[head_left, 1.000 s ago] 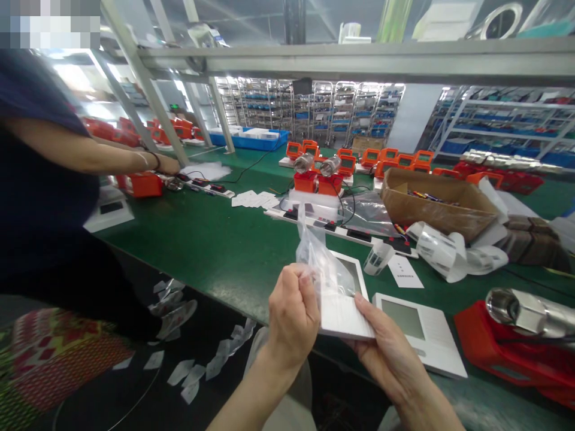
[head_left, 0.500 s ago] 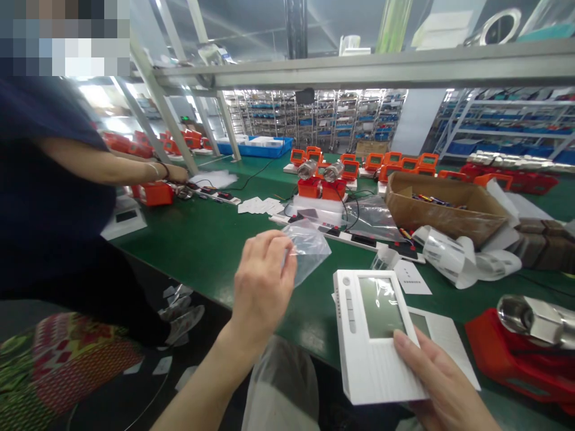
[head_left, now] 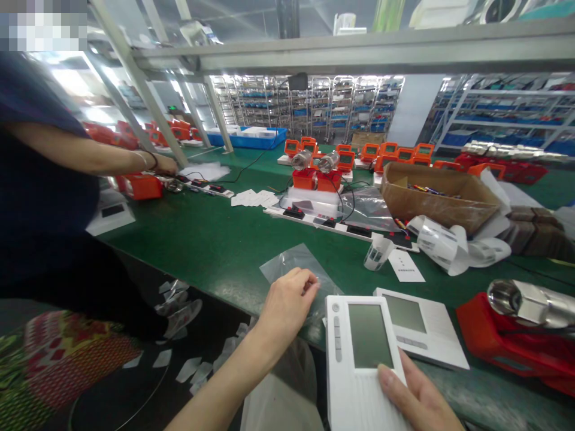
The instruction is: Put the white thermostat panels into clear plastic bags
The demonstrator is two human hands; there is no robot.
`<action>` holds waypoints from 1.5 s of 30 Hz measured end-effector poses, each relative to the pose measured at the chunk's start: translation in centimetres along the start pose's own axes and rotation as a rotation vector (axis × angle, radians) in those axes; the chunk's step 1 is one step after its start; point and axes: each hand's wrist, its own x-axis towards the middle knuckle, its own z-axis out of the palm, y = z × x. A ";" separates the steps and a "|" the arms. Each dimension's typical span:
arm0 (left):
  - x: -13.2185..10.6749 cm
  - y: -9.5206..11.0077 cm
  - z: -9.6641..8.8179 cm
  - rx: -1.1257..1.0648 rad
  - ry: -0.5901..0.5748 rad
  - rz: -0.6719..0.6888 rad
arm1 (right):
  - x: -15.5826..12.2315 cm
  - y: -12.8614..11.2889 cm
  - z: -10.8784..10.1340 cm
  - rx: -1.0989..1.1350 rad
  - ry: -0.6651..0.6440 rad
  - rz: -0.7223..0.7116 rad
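Note:
My right hand (head_left: pixel 417 389) grips a white box-shaped electronic device (head_left: pixel 359 392) by its lower right side, thumb on the front below the grey screen. Four-sided clear plastic film (head_left: pixel 287 257) spreads out beyond my left hand (head_left: pixel 287 302), whose thumb and fingertips are pinched on it. That hand is just left of the device, above the table's front edge. A second white device (head_left: pixel 442 335) of like make lies on the table behind the held one, its screen facing up.
A red-orange housing with a metal fitting (head_left: pixel 516 341) sits at right. Behind are a power strip (head_left: pixel 345 229), a cardboard box (head_left: pixel 444 200) of small parts, a roll of labels (head_left: pixel 442 248) and orange units. A co-worker's arm (head_left: pixel 85 149) reaches in at left.
My left hand has moved down and right with the film, closer to the device. The device has moved lower and turned more upright, uncovering more of the second device.

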 end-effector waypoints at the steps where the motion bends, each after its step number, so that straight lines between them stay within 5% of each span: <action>1: -0.1 0.3 0.0 -0.021 0.000 -0.018 | 0.2 0.2 0.2 -0.002 -0.006 -0.027; 9: -0.3 1.8 -0.3 -0.114 -0.022 -0.134 | 0.7 -0.1 1.5 -0.142 -0.066 -0.096; 20: -0.7 3.0 0.2 0.002 -0.091 -0.032 | 1.1 -1.3 2.3 -0.788 0.054 -0.233; 35: 4.4 2.7 -0.1 -0.112 -0.347 -0.009 | 1.3 -3.2 3.3 -1.006 0.042 -0.228; 42: 7.8 2.7 0.2 -0.072 -0.628 0.011 | 1.6 -3.8 3.6 -1.051 0.051 -0.219; 45: 8.4 3.3 0.1 -0.010 -0.647 0.059 | 1.7 -4.1 3.6 -1.012 0.053 -0.231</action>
